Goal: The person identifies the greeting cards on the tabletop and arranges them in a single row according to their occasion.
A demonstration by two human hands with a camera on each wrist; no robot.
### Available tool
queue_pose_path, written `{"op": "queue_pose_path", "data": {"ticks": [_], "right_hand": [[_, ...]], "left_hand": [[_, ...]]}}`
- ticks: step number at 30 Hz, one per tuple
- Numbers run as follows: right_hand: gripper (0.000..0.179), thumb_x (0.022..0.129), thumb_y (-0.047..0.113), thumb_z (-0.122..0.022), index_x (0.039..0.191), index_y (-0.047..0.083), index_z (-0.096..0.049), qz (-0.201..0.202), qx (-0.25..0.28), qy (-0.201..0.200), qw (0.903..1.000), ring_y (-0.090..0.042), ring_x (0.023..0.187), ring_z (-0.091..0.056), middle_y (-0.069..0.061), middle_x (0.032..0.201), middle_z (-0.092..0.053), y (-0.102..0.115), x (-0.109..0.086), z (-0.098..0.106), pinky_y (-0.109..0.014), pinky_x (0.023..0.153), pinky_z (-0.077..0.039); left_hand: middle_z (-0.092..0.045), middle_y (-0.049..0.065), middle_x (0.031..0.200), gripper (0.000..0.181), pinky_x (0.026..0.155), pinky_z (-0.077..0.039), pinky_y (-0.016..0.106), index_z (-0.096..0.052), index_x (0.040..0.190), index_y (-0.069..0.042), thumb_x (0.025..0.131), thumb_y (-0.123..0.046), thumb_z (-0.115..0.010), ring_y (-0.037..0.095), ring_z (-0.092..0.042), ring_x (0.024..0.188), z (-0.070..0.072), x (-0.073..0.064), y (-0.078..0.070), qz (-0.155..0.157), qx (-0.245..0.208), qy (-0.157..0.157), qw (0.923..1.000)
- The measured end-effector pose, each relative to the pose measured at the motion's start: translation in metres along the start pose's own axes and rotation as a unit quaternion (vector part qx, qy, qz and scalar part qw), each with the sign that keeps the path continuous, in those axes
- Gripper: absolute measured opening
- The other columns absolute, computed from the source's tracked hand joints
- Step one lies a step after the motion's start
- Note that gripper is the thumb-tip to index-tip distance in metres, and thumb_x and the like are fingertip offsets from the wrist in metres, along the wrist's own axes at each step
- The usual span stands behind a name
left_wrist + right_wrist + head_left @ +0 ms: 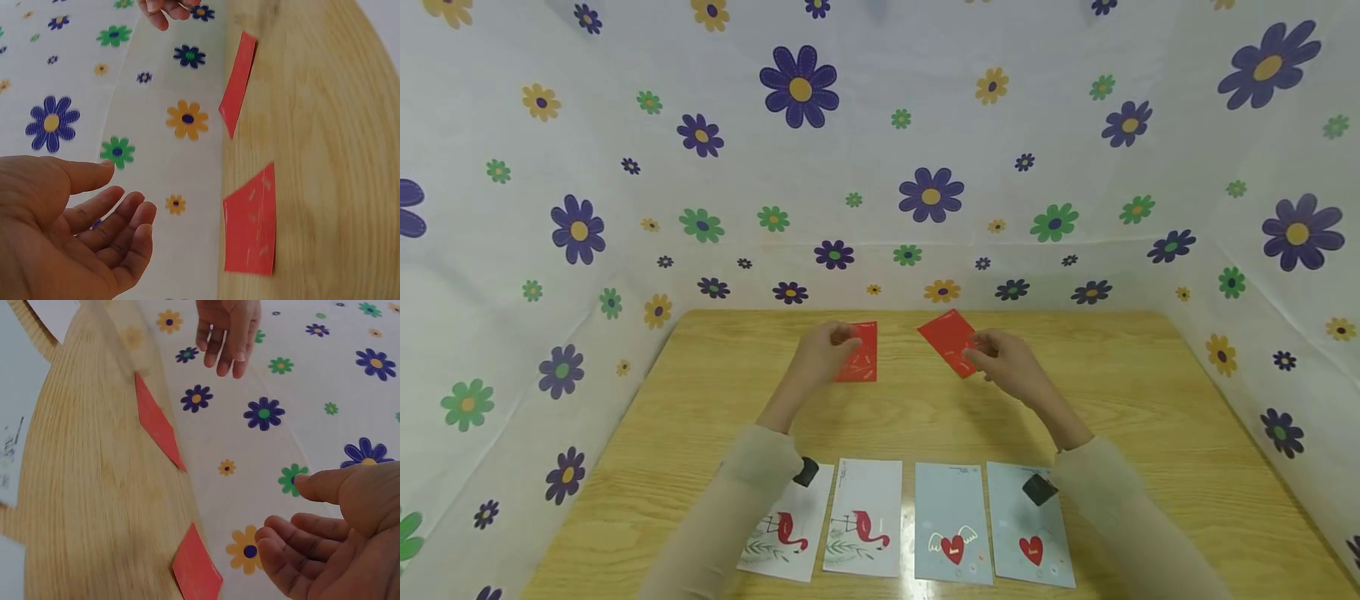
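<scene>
Two red cards lie near the table's back edge. The left red card (867,360) stands square to that edge, while the right red card (946,335) is turned at an angle. Over the left card hovers my left hand (822,357), its fingers loosely bent and its thumb apart from them; the left wrist view shows nothing in that hand (81,231). My right hand (1013,365) hangs above the right card's edge. In the right wrist view this hand (340,534) is likewise free of any object, palm visible and fingers relaxed.
Along the front lie two white flamingo cards (862,492) and two pale blue heart cards (951,500). My left sleeve partly covers the leftmost one. A flower-printed cloth (865,150) encloses the wooden table (917,425) at the back and sides.
</scene>
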State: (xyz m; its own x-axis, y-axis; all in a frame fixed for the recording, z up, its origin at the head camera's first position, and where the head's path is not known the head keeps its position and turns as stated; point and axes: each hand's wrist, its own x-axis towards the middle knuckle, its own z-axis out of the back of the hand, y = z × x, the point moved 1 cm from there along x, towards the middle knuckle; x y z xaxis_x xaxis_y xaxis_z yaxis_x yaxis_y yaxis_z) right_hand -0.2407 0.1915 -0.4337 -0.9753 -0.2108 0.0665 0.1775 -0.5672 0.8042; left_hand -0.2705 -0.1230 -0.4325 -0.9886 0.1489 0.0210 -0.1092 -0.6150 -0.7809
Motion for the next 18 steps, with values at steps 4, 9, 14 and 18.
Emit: {"op": "queue_pose_path", "data": {"ticks": [4, 9, 14, 18], "right_hand": [[0.049, 0.104, 0.027, -0.064, 0.14, -0.005, -0.056, 0.02, -0.004, -0.007, 0.9998, -0.039, 0.115, -0.061, -0.024, 0.132, -0.063, 0.006, 0.02, -0.012, -0.053, 0.096, -0.053], [0.045, 0.105, 0.025, -0.063, 0.138, -0.005, -0.059, 0.047, -0.005, -0.018, 0.9987, -0.038, 0.114, -0.061, -0.024, 0.129, -0.065, 0.014, 0.04, -0.026, -0.053, 0.098, -0.05], [0.04, 0.104, 0.019, -0.064, 0.136, -0.006, -0.061, 0.056, 0.003, -0.037, 0.9977, -0.039, 0.115, -0.062, -0.024, 0.128, -0.065, 0.016, 0.059, -0.039, -0.053, 0.099, -0.049], [0.038, 0.103, 0.017, -0.063, 0.133, -0.007, -0.062, 0.054, 0.011, -0.052, 0.9971, -0.039, 0.106, -0.065, -0.023, 0.12, -0.068, 0.012, 0.075, -0.051, -0.048, 0.09, -0.054]], "left_hand": [[-0.065, 0.014, 0.129, 0.041, 0.098, -0.052, 0.044, -0.06, 0.14, -0.004, 0.105, -0.026, -0.063, 0.031, -0.061, 0.118, 0.016, 0.01, 0.012, 0.012, 0.006, -0.018, 0.9998], [-0.064, 0.017, 0.132, 0.045, 0.098, -0.052, 0.046, -0.056, 0.144, -0.004, 0.106, -0.026, -0.06, 0.034, -0.06, 0.122, 0.032, 0.02, 0.027, 0.02, 0.012, -0.033, 0.9992], [-0.064, 0.02, 0.133, 0.046, 0.097, -0.053, 0.046, -0.055, 0.145, -0.001, 0.106, -0.025, -0.059, 0.036, -0.06, 0.122, 0.04, 0.026, 0.035, 0.022, 0.013, -0.05, 0.9984], [-0.063, 0.021, 0.135, 0.048, 0.098, -0.052, 0.047, -0.053, 0.147, -0.001, 0.106, -0.026, -0.058, 0.036, -0.059, 0.123, 0.041, 0.034, 0.045, 0.037, 0.004, -0.056, 0.9978]]}}
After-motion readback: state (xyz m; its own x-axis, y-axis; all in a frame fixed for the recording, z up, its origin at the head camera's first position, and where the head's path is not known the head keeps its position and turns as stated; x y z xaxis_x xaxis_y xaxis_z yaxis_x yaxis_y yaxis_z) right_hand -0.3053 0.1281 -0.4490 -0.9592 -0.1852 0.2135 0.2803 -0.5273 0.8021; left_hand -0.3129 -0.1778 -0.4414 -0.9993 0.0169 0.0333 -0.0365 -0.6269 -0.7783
